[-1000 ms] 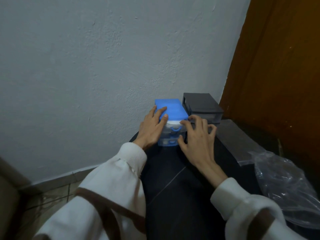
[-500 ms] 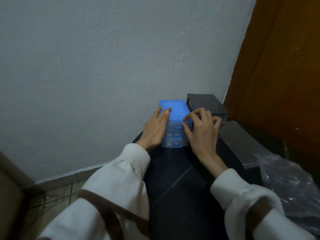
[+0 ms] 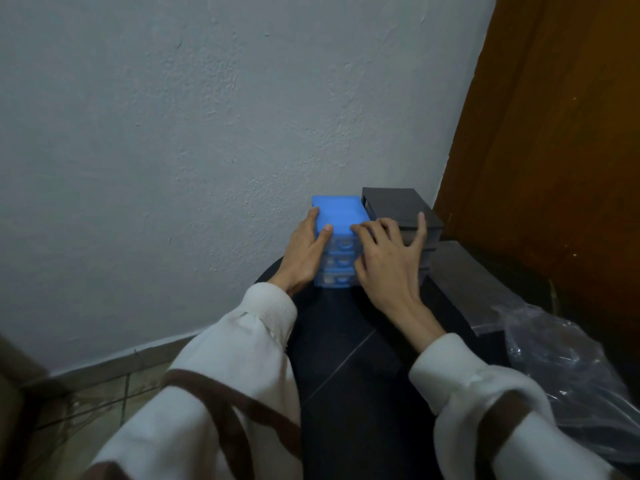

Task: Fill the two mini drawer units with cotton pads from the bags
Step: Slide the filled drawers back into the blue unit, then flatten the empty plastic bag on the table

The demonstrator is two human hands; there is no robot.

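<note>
Two drawer units side by side at the far end of the dark table (image 3: 349, 368), hard up near the wall (image 3: 207, 133): blue drawer unit (image 3: 337, 216) on the left, black drawer unit (image 3: 398, 206) just to its right, touching or nearly so. Three clear drawers (image 3: 341, 261) in the blue one, all pushed in now, fronts flush. Half a second back the same picture; a full second back, the top drawer slightly out and a fingertip on its front. So, closed since then.

Left hand (image 3: 304, 254) clasping the blue unit's left side, thumb hooked over the near edge of the lid, fingers wrapped round the far side. Right hand (image 3: 388, 261) lying across the gap between the units, fingers loosely spread and only lightly bent, tips on the blue lid's right corner, little finger up against the black unit. Gripping nothing, just pressing and steadying. Compared with a moment ago, spread a little wider and shifted rightward.

Contents of the drawers too murky to read through the plastic; cotton pads inside or not, cannot tell.

Near right, crumpled clear plastic bag (image 3: 568, 368), untouched by either hand. Wooden door (image 3: 554, 133) far right, tiled floor (image 3: 104, 393) near left.

Likely meaning: blue unit done or being squared up, black one perhaps next.
</note>
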